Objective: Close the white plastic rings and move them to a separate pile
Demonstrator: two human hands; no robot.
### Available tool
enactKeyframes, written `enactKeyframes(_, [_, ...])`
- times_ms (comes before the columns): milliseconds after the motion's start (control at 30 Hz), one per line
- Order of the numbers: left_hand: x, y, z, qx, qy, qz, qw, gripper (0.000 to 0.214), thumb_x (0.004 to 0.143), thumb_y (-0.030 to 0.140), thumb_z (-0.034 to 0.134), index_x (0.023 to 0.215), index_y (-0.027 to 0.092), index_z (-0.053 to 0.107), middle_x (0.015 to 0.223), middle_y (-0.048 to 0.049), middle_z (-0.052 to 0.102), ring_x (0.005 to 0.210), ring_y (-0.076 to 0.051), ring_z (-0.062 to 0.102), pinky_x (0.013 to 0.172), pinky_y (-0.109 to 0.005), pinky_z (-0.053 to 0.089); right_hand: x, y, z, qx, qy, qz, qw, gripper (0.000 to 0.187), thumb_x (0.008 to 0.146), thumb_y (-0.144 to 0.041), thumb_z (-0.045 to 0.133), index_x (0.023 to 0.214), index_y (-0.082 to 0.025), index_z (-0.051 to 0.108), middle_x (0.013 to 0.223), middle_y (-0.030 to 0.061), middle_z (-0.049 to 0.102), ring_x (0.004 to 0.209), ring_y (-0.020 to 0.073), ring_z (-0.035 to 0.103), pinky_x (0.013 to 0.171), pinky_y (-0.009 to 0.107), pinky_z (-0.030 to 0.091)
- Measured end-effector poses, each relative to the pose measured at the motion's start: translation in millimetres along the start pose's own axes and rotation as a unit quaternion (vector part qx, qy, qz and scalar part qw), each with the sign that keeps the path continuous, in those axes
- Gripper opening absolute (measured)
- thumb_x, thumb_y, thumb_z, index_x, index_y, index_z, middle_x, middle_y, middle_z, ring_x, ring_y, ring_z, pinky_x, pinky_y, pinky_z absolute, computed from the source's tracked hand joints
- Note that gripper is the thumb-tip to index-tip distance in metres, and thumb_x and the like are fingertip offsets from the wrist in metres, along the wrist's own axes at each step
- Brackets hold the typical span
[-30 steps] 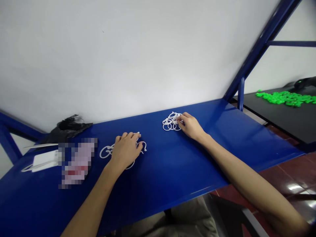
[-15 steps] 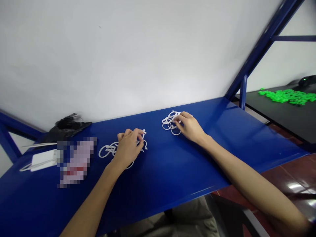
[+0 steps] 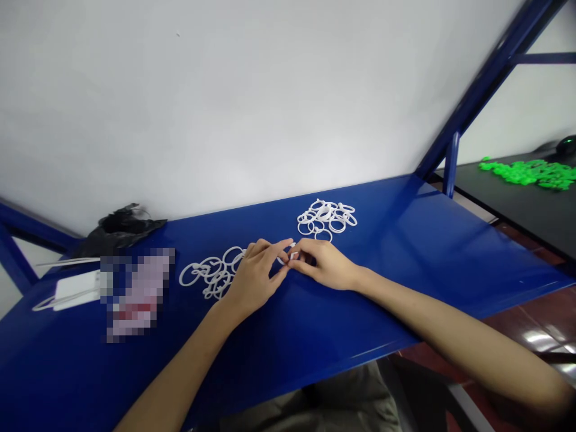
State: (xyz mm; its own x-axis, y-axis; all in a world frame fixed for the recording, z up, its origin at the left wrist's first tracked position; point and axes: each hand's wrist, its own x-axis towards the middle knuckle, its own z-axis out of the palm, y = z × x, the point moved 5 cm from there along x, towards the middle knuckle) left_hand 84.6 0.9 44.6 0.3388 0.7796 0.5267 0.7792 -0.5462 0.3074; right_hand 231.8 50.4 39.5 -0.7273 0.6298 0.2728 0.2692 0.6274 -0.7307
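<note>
My left hand (image 3: 258, 271) and my right hand (image 3: 324, 264) meet over the middle of the blue table, fingertips close together. Between them is a small white ring piece (image 3: 293, 256), mostly covered by fingers; both hands pinch it. Left of and partly behind my left hand lies a loose pile of white plastic rings (image 3: 211, 270), some of them open loops with small tabs. Beyond my right hand, a second pile of white rings (image 3: 324, 217) lies flat near the wall, overlapping one another.
On the left are a black plastic bag (image 3: 121, 228), a white card-like item (image 3: 78, 291) with a cord, and a blurred pinkish packet (image 3: 141, 288). Blue metal posts (image 3: 477, 90) frame the table (image 3: 342, 318). Green pieces (image 3: 531, 173) lie on a black table at right.
My right hand has come away from the far ring pile, toward me and left. My left hand has moved right, off the near pile, and the two hands now meet at one white ring.
</note>
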Motion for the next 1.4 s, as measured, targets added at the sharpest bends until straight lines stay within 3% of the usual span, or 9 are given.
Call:
enactKeyframes(167, [1,2,-0.3,-0.002,-0.011,0.006,1.000,0.037,0.092,0.019,0.057,0.129,0.024,0.054,0.088,-0.0012,0.069,0.089,-0.020,0.058,0.088,-0.039,0.046,-1,3,0,0.008,0.006,0.011,1.000,0.007,0.093,-0.021,0.055,0.088,-0.018,0.057,0.081,0.0006,0.063,0.067,0.0113,0.059,0.064,0.024,0.046])
enactKeyframes(400, [5,5,-9.7,-0.013,0.040,0.002,0.999,0.008,0.093,0.020,0.056,0.099,0.022,0.059,0.097,-0.0026,0.064,0.095,-0.019,0.058,0.087,-0.036,0.048,-1,3,-3,0.019,0.020,0.014,1.000,0.011,0.095,-0.029,0.058,0.095,-0.019,0.062,0.081,0.0002,0.065,0.069,0.0119,0.059,0.066,0.024,0.045])
enactKeyframes(567, [3,-2,-9.5,-0.043,0.036,-0.039,0.998,0.007,0.091,0.020,0.061,0.096,0.022,0.057,0.090,0.0010,0.065,0.083,-0.015,0.059,0.077,-0.029,0.050,-1,4,-7,0.057,0.049,0.034,0.997,0.016,0.094,-0.034,0.061,0.092,-0.019,0.065,0.079,-0.0008,0.065,0.070,0.0118,0.058,0.066,0.024,0.044])
enactKeyframes(733, [4,-4,-11.2,-0.072,0.029,-0.068,0.995,0.004,0.091,0.024,0.061,0.089,0.022,0.059,0.083,0.0020,0.063,0.079,-0.014,0.060,0.075,-0.028,0.050,-1,3,-6,0.063,0.039,0.039,0.997,0.021,0.094,-0.036,0.060,0.084,-0.018,0.064,0.070,-0.0032,0.059,0.061,0.0102,0.050,0.059,0.023,0.039])
enactKeyframes(1000, [4,-6,-4.4,-0.176,-0.011,-0.185,0.967,0.011,0.088,0.034,0.064,0.093,0.024,0.064,0.086,0.0024,0.068,0.069,-0.012,0.060,0.068,-0.026,0.050,-1,0,-8,0.002,0.048,-0.030,0.998,0.016,0.096,-0.030,0.059,0.088,-0.018,0.064,0.081,0.0005,0.065,0.071,0.0115,0.058,0.068,0.024,0.044])
enactKeyframes(1233, [1,-12,-1.4,-0.210,-0.014,-0.228,0.951,0.018,0.092,0.038,0.055,0.093,0.023,0.064,0.085,0.0014,0.069,0.074,-0.013,0.064,0.067,-0.027,0.049,-3,-2,-10,-0.023,0.078,-0.051,0.995,0.014,0.094,-0.031,0.063,0.097,-0.018,0.062,0.082,0.0007,0.063,0.069,0.0113,0.058,0.065,0.023,0.045])
enactKeyframes(1400, [2,-9,-4.0,-0.255,-0.021,-0.211,0.943,0.015,0.090,0.035,0.059,0.098,0.023,0.061,0.090,0.0009,0.068,0.078,-0.013,0.064,0.073,-0.028,0.051,-3,-3,-12,-0.023,0.095,-0.042,0.994,0.015,0.097,-0.032,0.058,0.094,-0.018,0.062,0.084,0.0009,0.066,0.071,0.0110,0.059,0.067,0.023,0.045])
